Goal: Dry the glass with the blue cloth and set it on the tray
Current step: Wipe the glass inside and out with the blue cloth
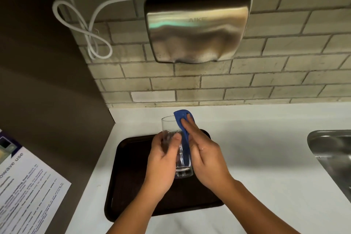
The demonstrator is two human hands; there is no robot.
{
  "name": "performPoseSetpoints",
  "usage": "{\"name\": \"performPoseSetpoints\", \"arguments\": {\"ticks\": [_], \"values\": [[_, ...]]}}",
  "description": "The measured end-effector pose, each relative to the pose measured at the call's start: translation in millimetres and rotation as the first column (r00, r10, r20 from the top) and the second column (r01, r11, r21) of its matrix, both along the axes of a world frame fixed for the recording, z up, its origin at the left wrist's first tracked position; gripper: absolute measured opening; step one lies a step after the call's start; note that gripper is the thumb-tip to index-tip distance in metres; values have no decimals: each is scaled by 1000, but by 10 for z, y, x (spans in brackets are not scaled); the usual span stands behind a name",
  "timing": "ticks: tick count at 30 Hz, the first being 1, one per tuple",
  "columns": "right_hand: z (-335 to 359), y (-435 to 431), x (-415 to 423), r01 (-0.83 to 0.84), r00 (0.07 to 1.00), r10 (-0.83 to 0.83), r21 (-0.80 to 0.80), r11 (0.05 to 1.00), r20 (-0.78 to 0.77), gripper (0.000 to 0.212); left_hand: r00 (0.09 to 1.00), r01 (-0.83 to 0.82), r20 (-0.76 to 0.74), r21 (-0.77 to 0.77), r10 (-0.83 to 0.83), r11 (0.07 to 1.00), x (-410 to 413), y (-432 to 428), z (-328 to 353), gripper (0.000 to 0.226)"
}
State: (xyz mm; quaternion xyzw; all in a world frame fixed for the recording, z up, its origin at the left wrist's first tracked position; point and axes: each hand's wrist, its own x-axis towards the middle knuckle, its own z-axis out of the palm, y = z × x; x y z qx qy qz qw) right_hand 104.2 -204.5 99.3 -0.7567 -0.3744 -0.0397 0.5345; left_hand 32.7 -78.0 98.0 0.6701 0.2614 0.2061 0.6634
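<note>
Two hands [187, 155] around glass [175, 147]

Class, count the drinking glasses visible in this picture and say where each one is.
1. The glass is held above the tray in the left hand, while the right hand presses the blue cloth against its side. None appears hidden.

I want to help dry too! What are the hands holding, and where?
The left hand grips the glass around its middle; the right hand presses the blue cloth against its side.
</note>
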Motion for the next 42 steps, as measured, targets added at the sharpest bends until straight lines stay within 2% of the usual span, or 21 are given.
{"name": "performPoseSetpoints", "arguments": {"ticks": [2, 4, 7, 10, 12, 15, 17, 20, 24, 28, 32, 35, 38, 42], "values": [[-3, 15, -6, 34, 980, -22, 59, 998, -197, 54, 1000, -19, -2, -179, 19, 984, 7, 14, 10, 57], [-8, 42, -83, 34, 960, -8, 90, 995, -279, 51, 999, -28, -37, -282, 18, 959, 40, 41, 47, 53], [-33, 61, -174, -42, 966, 74, 130, 991, -249, 52, 998, -13, -63, -328, -8, 944, 98, 114, 99, 41], [9, 97, -84, -15, 919, 85, 181, 983, -386, 53, 997, 2, -72, -305, -25, 952, 124, 133, 148, 39], [27, 119, -56, 22, 900, 48, 156, 987, -433, 54, 997, -18, -80, -319, -8, 947, 124, 119, 160, 42], [17, 125, -142, -14, 951, 48, 113, 993, -307, 54, 997, -25, -77, -342, -1, 939, 110, 139, 176, 46], [-28, 112, -64, -11, 930, 54, 118, 993, -364, 54, 997, -15, -72, -317, -8, 948, 100, 130, 186, 52], [-23, 133, 7, 39, 877, 38, 148, 988, -480, 50, 999, 22, -41, -279, -35, 960, 80, 82, 185, 76], [-13, 88, -125, 53, 953, -35, 54, 997, -300, 55, 999, 47, -7, -254, -50, 966, 63, 107, 164, 96], [-32, 102, 12, 51, 917, 6, 132, 990, -398, 50, 999, 43, 14, -240, -41, 970, 69, 119, 139, 103], [50, 112, -71, 94, 895, -40, 102, 990, -445, 52, 1000, 30, 19, -279, -25, 960, 68, 154, 137, 99], [-41, 105, -126, 52, 906, 9, 134, 990, -422, 52, 999, 29, 26, -301, -22, 953, 54, 188, 140, 94], [-81, 126, -43, 57, 863, 38, 171, 984, -504, 53, 999, 44, 28, -307, -37, 951, 41, 159, 150, 78], [37, 99, -196, 43, 927, 4, 118, 992, -374, 52, 1000, -3, 24, -289, 10, 957, 53, 156, 161, 72]]}}
